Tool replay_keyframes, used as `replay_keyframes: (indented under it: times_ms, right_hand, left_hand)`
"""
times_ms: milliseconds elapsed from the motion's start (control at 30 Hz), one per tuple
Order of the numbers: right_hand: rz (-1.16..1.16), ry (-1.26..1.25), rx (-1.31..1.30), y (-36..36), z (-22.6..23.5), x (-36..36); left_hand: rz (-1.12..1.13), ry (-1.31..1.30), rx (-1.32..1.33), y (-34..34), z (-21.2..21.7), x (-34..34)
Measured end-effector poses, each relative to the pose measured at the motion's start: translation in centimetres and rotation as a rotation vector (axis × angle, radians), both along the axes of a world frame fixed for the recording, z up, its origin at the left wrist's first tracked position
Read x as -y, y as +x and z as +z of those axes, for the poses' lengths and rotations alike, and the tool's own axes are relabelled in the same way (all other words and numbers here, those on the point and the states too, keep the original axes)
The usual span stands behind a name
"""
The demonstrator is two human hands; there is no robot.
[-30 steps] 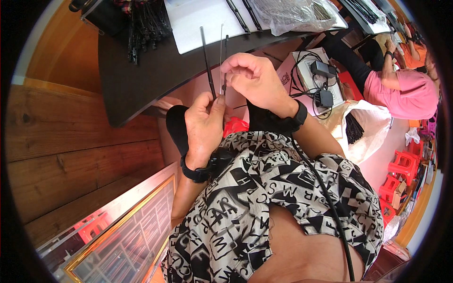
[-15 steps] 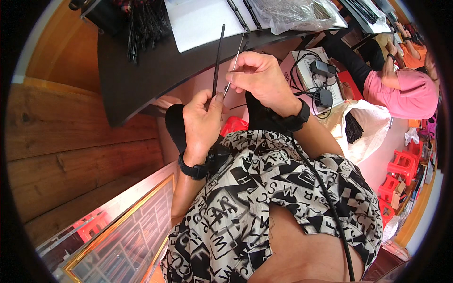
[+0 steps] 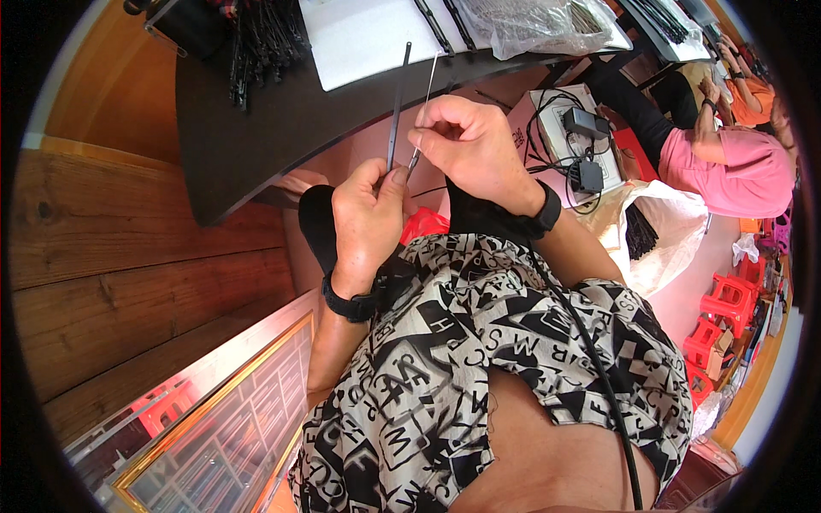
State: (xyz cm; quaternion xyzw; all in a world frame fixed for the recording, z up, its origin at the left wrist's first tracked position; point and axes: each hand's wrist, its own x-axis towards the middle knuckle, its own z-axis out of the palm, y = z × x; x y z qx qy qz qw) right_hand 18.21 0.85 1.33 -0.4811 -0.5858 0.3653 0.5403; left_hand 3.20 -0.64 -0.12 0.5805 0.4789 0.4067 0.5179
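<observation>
Between the thumb and fingers of my left hand is a long thin black strip, held nearly upright. My right hand pinches a thin silvery rod, which stands beside the strip and leans slightly right. A short dark piece shows at the rod's lower end, close to my left thumb; how it joins the strip is hidden by the fingers. Both hands are closed, side by side above my lap, just in front of the dark table.
On the table lie a bundle of black strips, a white sheet and a clear plastic bag of thin rods. At right are a box with black adapters, a white sack and a person in pink. Red stools stand beyond.
The black strip has turned slightly, showing a greyer face, and its tip has shifted a little right. My right hand has moved slightly left, and the silvery rod's tip is slightly further left.
</observation>
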Motion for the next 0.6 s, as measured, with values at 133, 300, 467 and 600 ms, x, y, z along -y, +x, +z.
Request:
replay_keyframes:
  times_ms: [133,300,467,600]
  right_hand:
    - [-0.022,0.028,0.116,-0.2,-0.1,0.1]
    - [-0.046,0.013,0.144,-0.3,-0.6,-0.7]
    - [-0.203,0.226,0.046,-0.6,-0.8,-1.3]
    - [-0.134,0.205,0.129,-0.7,1.1,-1.0]
  left_hand:
    - [0.031,-0.057,0.008,0.1,0.3,-0.3]
    - [0.031,-0.072,0.06,0.1,-0.5,-0.9]
    - [-0.041,0.115,-0.058,0.1,-0.9,-0.3]
    - [-0.132,0.223,-0.258,-1.0,1.0,-0.7]
